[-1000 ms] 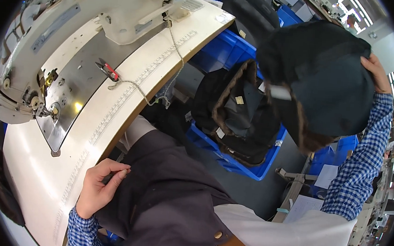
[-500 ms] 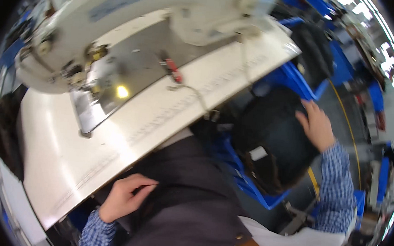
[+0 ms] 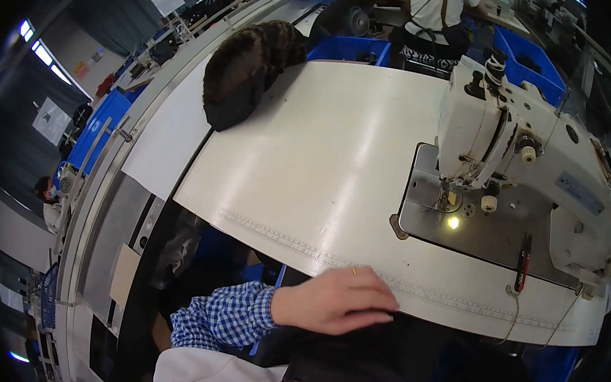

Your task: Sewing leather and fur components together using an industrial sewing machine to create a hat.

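Observation:
My left hand (image 3: 340, 300) is over the front edge of the white sewing table (image 3: 322, 156), above my dark apron, its fingers loosely stretched to the right with nothing in them. My right hand is out of sight. Beyond my left hand, to the right, stands a white sewing machine (image 3: 539, 145) with its small lamp lit. Red-handled thread snips (image 3: 523, 265) lie on the metal plate's near edge, with a cord by them. A brown fur piece with dark cloth (image 3: 246, 78), like a hat, sits at the table's far left corner.
A blue bin (image 3: 349, 49) stands beyond the table's far edge, another blue bin (image 3: 527, 63) behind the machine. A person in a white top (image 3: 434, 14) sits at the back. A long rail (image 3: 97, 196) runs along the left. At the lower right, blue plastic (image 3: 557, 372) shows under the table.
My view has swung left. My right hand and the bin of dark pieces it was touching have left the picture. My left hand now reaches over the table's front edge.

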A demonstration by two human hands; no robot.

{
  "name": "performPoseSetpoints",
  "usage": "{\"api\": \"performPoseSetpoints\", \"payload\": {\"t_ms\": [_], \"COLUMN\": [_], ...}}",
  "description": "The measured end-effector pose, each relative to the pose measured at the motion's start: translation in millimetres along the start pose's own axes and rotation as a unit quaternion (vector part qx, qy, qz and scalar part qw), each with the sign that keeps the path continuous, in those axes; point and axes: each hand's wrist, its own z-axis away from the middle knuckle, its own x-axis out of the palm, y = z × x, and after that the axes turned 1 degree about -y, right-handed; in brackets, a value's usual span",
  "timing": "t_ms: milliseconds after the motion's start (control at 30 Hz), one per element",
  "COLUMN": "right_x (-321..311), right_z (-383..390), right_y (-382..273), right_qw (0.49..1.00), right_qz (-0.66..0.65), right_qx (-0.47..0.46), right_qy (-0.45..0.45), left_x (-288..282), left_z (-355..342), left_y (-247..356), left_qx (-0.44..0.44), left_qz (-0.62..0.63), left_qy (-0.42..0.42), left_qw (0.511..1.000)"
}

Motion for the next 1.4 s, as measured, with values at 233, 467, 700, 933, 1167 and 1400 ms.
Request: {"api": "performPoseSetpoints", "payload": {"t_ms": [233,467,700,933,1167,1400], "right_x": [-44,-321,-412,-423,-405,-404], "right_z": [4,110,126,92,77,76], "right_y": [44,-141,-363,-594,-607,-604], "right_qw": [0.996,0.99,0.76,0.597,0.592,0.596], "right_qz": [-0.013,0.077,-0.136,-0.109,0.0,-0.002], "right_qx": [-0.071,-0.104,-0.635,-0.772,-0.765,-0.763], "right_qy": [-0.048,-0.061,0.017,0.189,0.251,0.252], "left_x": [-185,-254,-125,-102,-94,24], "left_z": [7,44,30,89,367,387], "left_y": [-184,-223,-134,-39,17,-17], "left_qx": [-0.195,-0.214,-0.041,0.066,-0.52,-0.619], "left_qz": [-0.543,-0.47,-0.392,-0.351,-0.49,-0.375], "left_qy": [0.362,0.447,0.028,0.15,0.288,-0.083], "left_qw": [0.732,0.73,0.919,0.922,0.638,0.685]}}
